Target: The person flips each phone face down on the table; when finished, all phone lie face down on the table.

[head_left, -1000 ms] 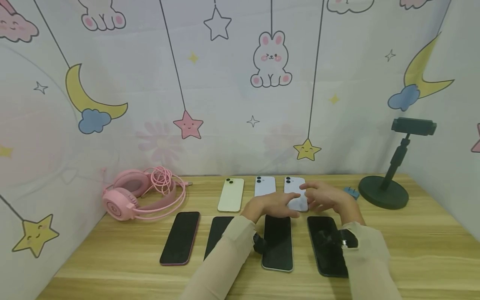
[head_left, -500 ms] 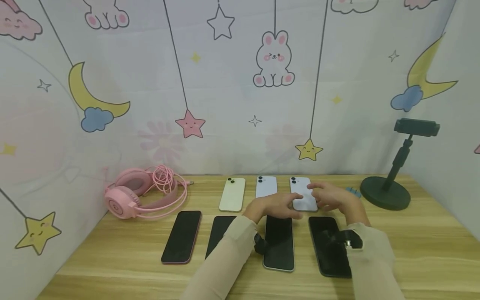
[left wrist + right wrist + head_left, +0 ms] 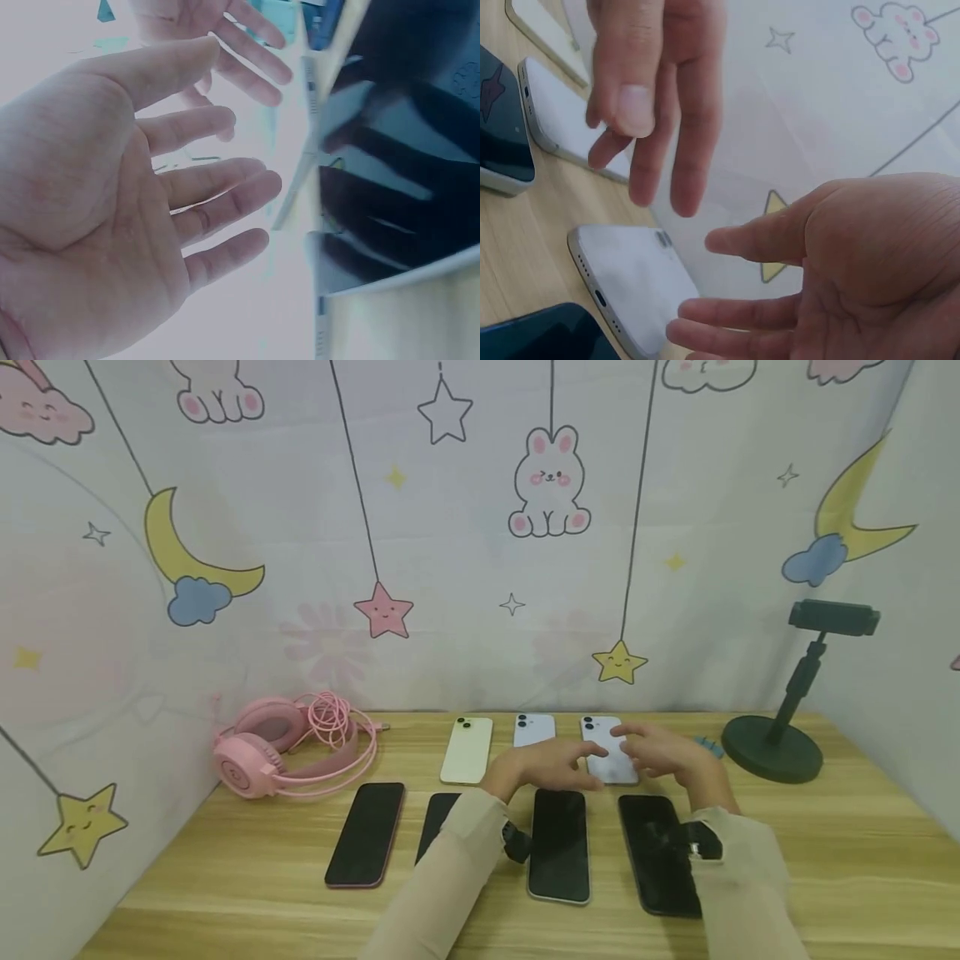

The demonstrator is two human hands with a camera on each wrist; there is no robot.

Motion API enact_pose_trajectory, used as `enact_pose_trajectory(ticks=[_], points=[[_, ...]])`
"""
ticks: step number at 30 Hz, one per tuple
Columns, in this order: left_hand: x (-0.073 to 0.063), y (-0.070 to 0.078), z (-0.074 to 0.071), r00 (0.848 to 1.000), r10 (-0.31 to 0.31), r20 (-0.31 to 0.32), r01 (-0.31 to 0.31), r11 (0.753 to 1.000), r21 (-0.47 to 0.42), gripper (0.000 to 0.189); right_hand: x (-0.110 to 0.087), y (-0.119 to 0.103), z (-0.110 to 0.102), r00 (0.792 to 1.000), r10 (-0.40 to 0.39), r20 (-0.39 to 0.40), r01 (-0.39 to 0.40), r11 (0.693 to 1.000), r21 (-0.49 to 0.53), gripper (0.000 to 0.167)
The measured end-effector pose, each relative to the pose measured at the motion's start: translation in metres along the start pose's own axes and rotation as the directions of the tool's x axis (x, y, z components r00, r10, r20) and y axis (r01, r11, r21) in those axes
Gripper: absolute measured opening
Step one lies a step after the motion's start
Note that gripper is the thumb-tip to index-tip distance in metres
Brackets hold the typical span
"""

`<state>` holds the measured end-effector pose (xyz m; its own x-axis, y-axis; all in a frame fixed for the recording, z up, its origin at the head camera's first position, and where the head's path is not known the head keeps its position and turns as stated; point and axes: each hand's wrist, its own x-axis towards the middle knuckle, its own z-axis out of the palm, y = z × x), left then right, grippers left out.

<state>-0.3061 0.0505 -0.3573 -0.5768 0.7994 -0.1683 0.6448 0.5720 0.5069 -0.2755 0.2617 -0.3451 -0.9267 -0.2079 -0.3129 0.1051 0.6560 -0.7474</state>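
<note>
A pale lilac phone (image 3: 615, 767) lies back-up in the rear row, between my two hands. My right hand (image 3: 663, 752) hovers at its right edge, fingers loosely extended; the right wrist view shows the fingertips close by the phone's side, thumb apart. My left hand (image 3: 551, 764) is held over the gap between the rows, palm turned inward and fingers relaxed, with nothing in its grasp. It partly hides a second lilac phone (image 3: 535, 731). Below the left hand a silver-edged phone (image 3: 561, 847) lies screen up, and another dark phone (image 3: 648, 835) lies near my right wrist.
A cream phone (image 3: 467, 752) is at the rear row's left. Two more dark-screened phones lie front left, one partly under my left sleeve (image 3: 450, 877). Pink headphones (image 3: 262, 752) stand back left, a black phone stand (image 3: 772, 747) back right beside a blue plug (image 3: 708, 745).
Over the past second the rightmost lilac phone has slid slightly right, and my right hand has shifted right with it. My left hand has barely moved.
</note>
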Motion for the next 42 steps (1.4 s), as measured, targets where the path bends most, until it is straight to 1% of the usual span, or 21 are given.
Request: enact_pose_trajectory(ticks=[3, 6, 11, 12, 16, 18, 21, 24, 25, 28, 31, 33, 37, 39, 42], points=[[-0.007, 0.003, -0.006, 1.000, 0.012, -0.027, -0.011, 1.000, 0.024, 0.056, -0.003, -0.005, 0.001, 0.999, -0.034, 0.005, 0.035, 0.999, -0.011, 0.050], [-0.014, 0.003, -0.010, 0.999, -0.004, -0.040, 0.006, 0.999, 0.050, 0.056, -0.004, -0.012, 0.004, 0.999, -0.047, -0.007, 0.047, 0.999, -0.023, 0.049], [-0.026, -0.006, -0.012, 0.998, -0.065, -0.021, 0.067, 0.994, 0.083, 0.054, 0.001, -0.022, 0.014, 0.998, -0.058, -0.020, 0.056, 0.994, -0.089, 0.047], [-0.028, -0.008, -0.012, 0.997, -0.079, -0.015, 0.080, 0.992, 0.094, 0.054, 0.003, -0.023, 0.017, 0.998, -0.063, -0.014, 0.061, 0.993, -0.103, 0.046], [-0.046, -0.019, -0.011, 0.990, -0.144, 0.005, 0.143, 0.983, 0.117, 0.055, 0.012, -0.033, 0.035, 0.993, -0.114, 0.033, 0.118, 0.976, -0.182, 0.045], [-0.057, -0.023, -0.009, 0.986, -0.164, 0.007, 0.162, 0.980, 0.114, 0.056, 0.015, -0.038, 0.045, 0.988, -0.145, 0.052, 0.152, 0.966, -0.209, 0.044], [-0.076, -0.031, -0.009, 0.982, -0.187, -0.009, 0.186, 0.977, 0.105, 0.059, 0.017, -0.047, 0.059, 0.983, -0.172, 0.058, 0.181, 0.955, -0.235, 0.043], [-0.097, -0.040, -0.010, 0.979, -0.202, -0.036, 0.205, 0.971, 0.124, 0.059, 0.020, -0.058, 0.074, 0.984, -0.169, 0.050, 0.176, 0.943, -0.283, 0.041], [-0.104, -0.044, -0.011, 0.977, -0.211, -0.040, 0.215, 0.968, 0.131, 0.059, 0.021, -0.062, 0.078, 0.984, -0.172, 0.049, 0.178, 0.934, -0.308, 0.041], [-0.125, -0.054, -0.012, 0.972, -0.231, -0.041, 0.234, 0.962, 0.142, 0.059, 0.025, -0.074, 0.091, 0.984, -0.174, 0.038, 0.175, 0.910, -0.375, 0.041], [-0.144, -0.063, -0.012, 0.966, -0.252, -0.046, 0.257, 0.955, 0.147, 0.059, 0.027, -0.084, 0.101, 0.980, -0.192, 0.045, 0.194, 0.895, -0.401, 0.043], [-0.156, -0.068, -0.011, 0.962, -0.267, -0.057, 0.272, 0.950, 0.150, 0.058, 0.027, -0.090, 0.110, 0.977, -0.207, 0.057, 0.213, 0.889, -0.405, 0.043], [-0.180, -0.074, -0.006, 0.955, -0.286, -0.075, 0.295, 0.941, 0.167, 0.057, 0.024, -0.104, 0.131, 0.972, -0.217, 0.090, 0.235, 0.892, -0.387, 0.041], [-0.191, -0.074, -0.004, 0.954, -0.289, -0.077, 0.298, 0.939, 0.172, 0.056, 0.022, -0.110, 0.142, 0.969, -0.223, 0.105, 0.246, 0.896, -0.370, 0.040], [-0.206, -0.075, 0.000, 0.960, -0.266, -0.089, 0.279, 0.940, 0.197, 0.055, 0.021, -0.121, 0.157, 0.962, -0.243, 0.124, 0.271, 0.893, -0.359, 0.038]])
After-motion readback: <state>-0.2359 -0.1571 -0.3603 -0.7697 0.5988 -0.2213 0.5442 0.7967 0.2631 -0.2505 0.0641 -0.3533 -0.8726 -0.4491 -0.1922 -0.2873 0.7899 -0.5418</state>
